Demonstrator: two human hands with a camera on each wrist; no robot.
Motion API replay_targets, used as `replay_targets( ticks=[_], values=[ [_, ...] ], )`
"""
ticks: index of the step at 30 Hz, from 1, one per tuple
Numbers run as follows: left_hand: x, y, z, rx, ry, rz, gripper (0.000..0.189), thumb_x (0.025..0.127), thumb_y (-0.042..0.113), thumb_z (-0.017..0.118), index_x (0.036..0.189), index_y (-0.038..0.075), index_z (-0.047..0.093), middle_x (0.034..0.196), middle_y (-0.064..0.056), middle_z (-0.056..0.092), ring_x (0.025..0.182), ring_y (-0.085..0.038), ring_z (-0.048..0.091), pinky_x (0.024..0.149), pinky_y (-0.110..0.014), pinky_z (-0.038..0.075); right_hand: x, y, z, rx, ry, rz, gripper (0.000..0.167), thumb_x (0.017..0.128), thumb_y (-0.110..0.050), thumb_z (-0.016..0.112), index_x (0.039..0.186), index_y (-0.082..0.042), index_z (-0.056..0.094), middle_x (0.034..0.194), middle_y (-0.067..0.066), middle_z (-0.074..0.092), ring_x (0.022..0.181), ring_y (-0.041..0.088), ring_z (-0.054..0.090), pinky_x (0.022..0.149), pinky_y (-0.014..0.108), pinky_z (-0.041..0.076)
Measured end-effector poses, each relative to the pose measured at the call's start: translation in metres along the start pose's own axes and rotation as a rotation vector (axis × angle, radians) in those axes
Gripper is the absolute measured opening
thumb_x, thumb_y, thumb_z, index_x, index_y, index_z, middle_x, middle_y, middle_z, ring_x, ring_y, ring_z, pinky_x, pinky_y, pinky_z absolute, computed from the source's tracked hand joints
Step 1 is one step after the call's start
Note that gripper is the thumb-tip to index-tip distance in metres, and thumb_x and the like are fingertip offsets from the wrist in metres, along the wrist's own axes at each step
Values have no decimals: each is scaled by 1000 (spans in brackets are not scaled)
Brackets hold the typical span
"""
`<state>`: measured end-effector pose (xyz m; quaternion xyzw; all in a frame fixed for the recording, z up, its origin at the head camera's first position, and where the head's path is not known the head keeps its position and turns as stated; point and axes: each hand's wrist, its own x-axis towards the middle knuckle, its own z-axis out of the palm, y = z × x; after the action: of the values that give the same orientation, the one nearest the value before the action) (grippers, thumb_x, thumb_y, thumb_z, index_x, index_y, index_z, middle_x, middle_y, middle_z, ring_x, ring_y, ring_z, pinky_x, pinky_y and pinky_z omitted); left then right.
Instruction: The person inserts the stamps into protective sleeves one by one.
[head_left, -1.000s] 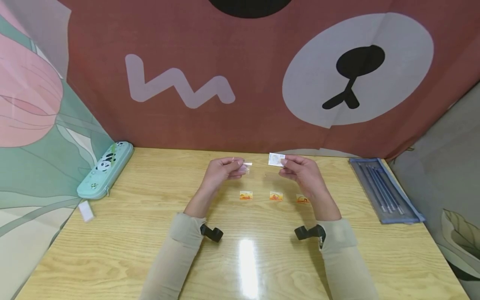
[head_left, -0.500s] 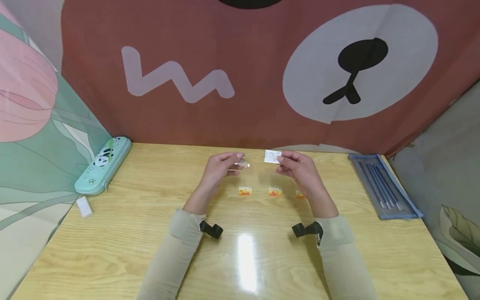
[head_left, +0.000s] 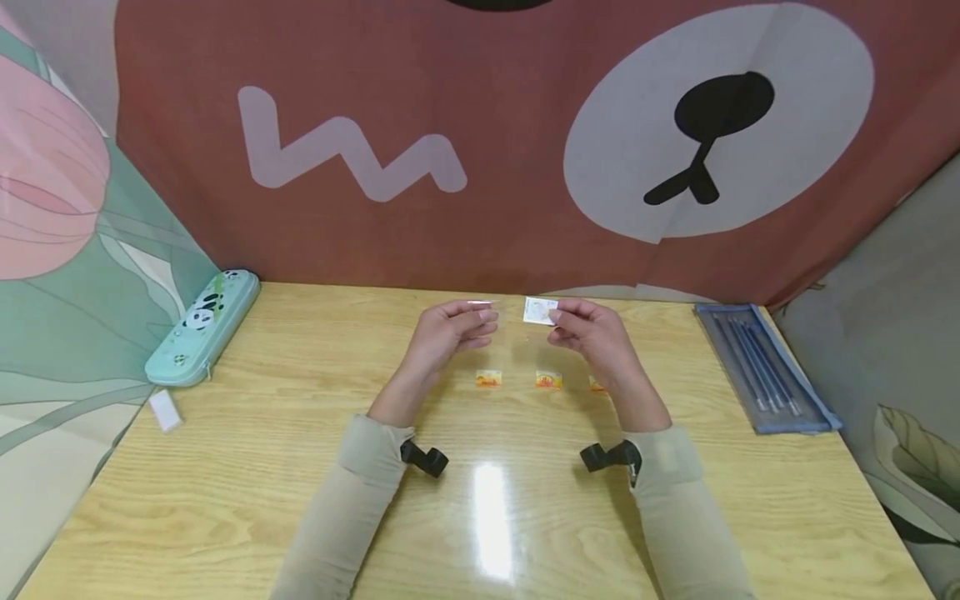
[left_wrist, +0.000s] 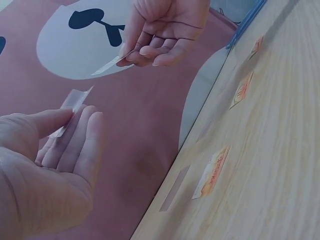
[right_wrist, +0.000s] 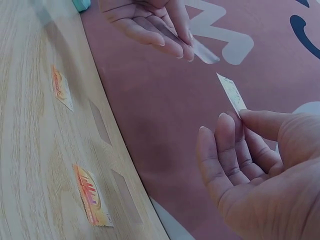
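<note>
In the head view my left hand (head_left: 455,329) pinches a small clear plastic sleeve (left_wrist: 75,100) between thumb and fingers, above the far part of the table. Across from it, my right hand (head_left: 588,329) pinches a small white stamp (head_left: 540,310) by its edge, thumb on the near face. A short gap separates stamp and sleeve. Below the hands lie orange and yellow stamps in a row: a left one (head_left: 489,379), a middle one (head_left: 548,380), and a right one (head_left: 596,384) partly hidden by my right wrist.
Thin see-through strips (right_wrist: 126,195) lie beside the stamps near the table's far edge. A mint panda pencil case (head_left: 202,329) and a white eraser-like block (head_left: 165,410) sit at the left. A blue-edged mesh pouch (head_left: 765,367) holding pencil-like sticks lies at the right.
My left hand has turned the clear sleeve in its fingers, so it now shows as a thin edge. The white stamp has come slightly left, closer to the sleeve.
</note>
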<state>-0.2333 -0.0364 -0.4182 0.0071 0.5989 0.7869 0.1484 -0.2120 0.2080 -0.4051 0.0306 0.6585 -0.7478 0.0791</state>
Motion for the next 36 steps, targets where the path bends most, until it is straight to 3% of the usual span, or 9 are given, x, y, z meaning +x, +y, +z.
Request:
replay_targets(
  ticks=[8, 11, 17, 20, 29, 36],
  values=[
    [1, -3, 1, -17, 25, -22, 34, 98, 11, 68, 126, -7, 66, 88, -2, 78, 80, -12, 77, 74, -28, 63, 0, 2, 5, -21, -11, -11, 5, 100, -12, 65, 103, -8, 65, 84, -5, 67, 72, 9, 68, 79, 26, 62],
    [1, -4, 2, -11, 33, -8, 35, 98, 13, 68, 125, -9, 65, 89, -2, 78, 81, -13, 77, 75, -29, 63, 0, 3, 7, -30, -16, -17, 4, 100, -11, 65, 103, -8, 65, 84, -4, 68, 72, 9, 69, 78, 26, 62],
    [1, -5, 3, -3, 78, 23, 23, 96, 16, 72, 109, -3, 74, 94, -7, 77, 79, -13, 74, 71, -27, 63, 0, 3, 10, -15, -24, -15, 4, 99, -9, 65, 102, -6, 65, 83, -4, 70, 70, 8, 70, 78, 26, 62],
    [0, -4, 4, -29, 86, 17, 25, 96, 17, 72, 112, -2, 74, 92, -4, 77, 77, -12, 73, 69, -25, 62, -1, 3, 13, -17, -18, -27, 4, 99, -9, 65, 102, -6, 64, 83, -5, 70, 70, 8, 70, 77, 26, 62],
    [-1, -6, 4, -37, 66, 2, 31, 98, 17, 68, 122, -3, 70, 92, 0, 78, 75, -11, 75, 69, -23, 62, 0, 8, 17, -58, 23, -67, 10, 99, -11, 66, 103, -3, 63, 82, -4, 71, 71, 8, 71, 78, 28, 63],
    [-1, -5, 6, -68, 8, 36, 33, 98, 7, 66, 128, -5, 65, 99, -8, 78, 85, -14, 77, 79, -29, 63, 1, 8, 13, -58, 35, -69, 15, 99, -12, 66, 107, -1, 62, 83, -5, 70, 71, 8, 70, 78, 27, 63]
  ],
)
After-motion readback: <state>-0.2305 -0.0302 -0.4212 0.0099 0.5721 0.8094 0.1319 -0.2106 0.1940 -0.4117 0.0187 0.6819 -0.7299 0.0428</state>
